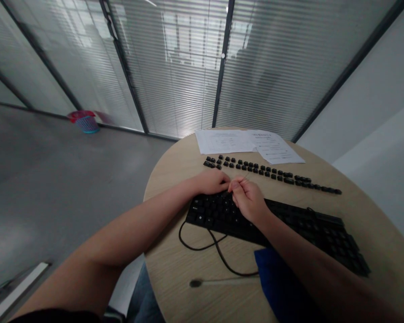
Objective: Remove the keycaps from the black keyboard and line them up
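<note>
A black keyboard lies across the round table, some of it hidden under my right forearm. My left hand rests on its upper left edge with the fingers bent around it. Just right of that, my right hand is closed above the top key rows. A thin wire-like tool sticks up from its fist; the rest of it is hidden by the fingers. The fingertips of both hands nearly meet. Behind them, loose black keycaps stand in two long rows.
Printed papers lie at the table's far edge. A black cable loops in front of the keyboard, near a dark-tipped brush and a blue cloth. A red and blue basket stands on the floor by the glass partition.
</note>
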`<state>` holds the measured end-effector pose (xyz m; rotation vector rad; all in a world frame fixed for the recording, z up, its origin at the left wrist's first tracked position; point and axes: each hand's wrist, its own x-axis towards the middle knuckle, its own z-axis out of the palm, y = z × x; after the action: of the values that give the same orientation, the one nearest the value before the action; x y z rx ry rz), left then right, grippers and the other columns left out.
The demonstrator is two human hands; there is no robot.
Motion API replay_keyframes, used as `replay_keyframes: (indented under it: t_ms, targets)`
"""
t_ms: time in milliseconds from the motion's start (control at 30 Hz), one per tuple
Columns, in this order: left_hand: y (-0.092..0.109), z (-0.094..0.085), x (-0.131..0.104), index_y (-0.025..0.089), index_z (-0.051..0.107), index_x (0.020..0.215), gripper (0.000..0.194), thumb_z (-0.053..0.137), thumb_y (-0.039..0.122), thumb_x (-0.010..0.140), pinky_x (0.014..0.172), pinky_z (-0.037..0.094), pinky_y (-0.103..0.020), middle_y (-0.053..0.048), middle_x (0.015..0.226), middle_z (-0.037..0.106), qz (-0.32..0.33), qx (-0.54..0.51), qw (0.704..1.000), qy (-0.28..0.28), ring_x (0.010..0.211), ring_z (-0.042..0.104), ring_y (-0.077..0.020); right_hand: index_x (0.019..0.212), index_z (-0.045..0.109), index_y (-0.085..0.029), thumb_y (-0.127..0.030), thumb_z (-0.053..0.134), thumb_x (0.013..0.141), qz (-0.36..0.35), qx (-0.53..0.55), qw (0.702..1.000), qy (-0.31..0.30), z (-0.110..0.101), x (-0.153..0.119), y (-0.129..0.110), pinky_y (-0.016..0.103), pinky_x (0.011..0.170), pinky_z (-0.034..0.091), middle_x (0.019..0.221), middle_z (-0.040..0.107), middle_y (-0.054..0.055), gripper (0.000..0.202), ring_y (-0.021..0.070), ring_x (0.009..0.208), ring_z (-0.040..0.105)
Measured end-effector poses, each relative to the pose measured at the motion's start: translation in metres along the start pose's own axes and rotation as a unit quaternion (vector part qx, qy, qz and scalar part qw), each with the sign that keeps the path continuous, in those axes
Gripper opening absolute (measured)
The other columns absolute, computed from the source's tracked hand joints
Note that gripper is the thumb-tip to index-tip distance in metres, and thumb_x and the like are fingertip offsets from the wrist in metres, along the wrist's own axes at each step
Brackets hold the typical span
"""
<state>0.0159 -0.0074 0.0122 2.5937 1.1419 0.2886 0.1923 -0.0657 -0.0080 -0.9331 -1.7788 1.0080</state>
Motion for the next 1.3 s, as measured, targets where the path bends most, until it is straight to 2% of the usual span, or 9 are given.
replay_keyframes:
  t_ms: [100,267,400,733,1067,1200,1300]
  targets:
    - [0.000,0.000,0.000,0.016,0.076,0.078,0.028,0.055,0.029,0.091,0.060,0.041,-0.028,-0.007,0.074,0.073,-0.011,0.008,1.000,-0.008,0.065,0.062,-0.0186,0.081,0.058,-0.023,-0.057,0.049,0.099,0.007,-0.026,0.999,-0.027,0.001,0.002,0.000,0.025,0.043,0.029,0.047,0.046,-0.006,0.040,0.0122,0.041,0.041]
    - [0.002,-0.001,0.000,0.018,0.076,0.079,0.029,0.053,0.028,0.093,0.062,0.042,-0.029,-0.007,0.073,0.072,-0.016,0.024,1.000,-0.013,0.067,0.063,-0.0195,0.080,0.057,-0.023,-0.058,0.045,0.100,0.020,-0.010,0.999,-0.029,0.001,0.006,0.003,0.025,0.043,0.030,0.046,0.040,-0.007,0.042,0.0119,0.039,0.040]
    - [0.003,-0.002,-0.001,0.018,0.076,0.078,0.027,0.056,0.028,0.092,0.061,0.041,-0.029,-0.007,0.072,0.072,-0.023,0.018,0.999,-0.015,0.064,0.062,-0.0195,0.078,0.057,-0.023,-0.055,0.047,0.100,0.015,-0.030,0.998,-0.060,0.000,0.006,0.000,0.025,0.044,0.030,0.046,0.045,-0.006,0.040,0.0117,0.040,0.041]
    - [0.004,-0.002,0.000,0.018,0.076,0.080,0.022,0.057,0.026,0.089,0.059,0.038,-0.029,-0.007,0.074,0.073,-0.027,0.026,0.999,-0.015,0.066,0.062,-0.0202,0.075,0.061,-0.022,-0.040,0.056,0.098,-0.076,-0.102,0.988,-0.090,-0.001,0.004,-0.020,0.026,0.057,0.038,0.057,0.055,-0.003,0.029,0.0139,0.054,0.053]
    - [0.005,0.001,-0.002,0.018,0.075,0.079,0.025,0.056,0.028,0.090,0.057,0.038,-0.029,-0.008,0.074,0.073,-0.024,0.028,0.999,0.011,0.066,0.063,-0.0204,0.080,0.062,-0.023,-0.053,0.050,0.099,-0.046,-0.056,0.997,-0.034,0.000,-0.002,0.003,0.026,0.045,0.031,0.046,0.048,-0.005,0.038,0.0134,0.040,0.043]
    - [0.001,0.005,0.000,0.019,0.076,0.078,0.025,0.057,0.029,0.091,0.058,0.038,-0.028,-0.007,0.076,0.074,-0.013,0.030,0.999,0.024,0.066,0.063,-0.0200,0.078,0.062,-0.022,-0.056,0.052,0.098,-0.047,-0.061,0.997,-0.021,0.000,-0.003,0.004,0.026,0.044,0.031,0.045,0.049,-0.005,0.041,0.0123,0.039,0.042]
    - [-0.001,0.006,0.000,0.019,0.076,0.077,0.028,0.055,0.031,0.093,0.057,0.037,-0.027,-0.006,0.073,0.073,-0.013,0.026,0.999,0.031,0.062,0.061,-0.0175,0.076,0.059,-0.022,-0.063,0.051,0.095,-0.025,0.004,0.999,0.021,0.002,-0.002,0.001,0.024,0.041,0.030,0.044,0.047,-0.005,0.046,0.0114,0.037,0.041]
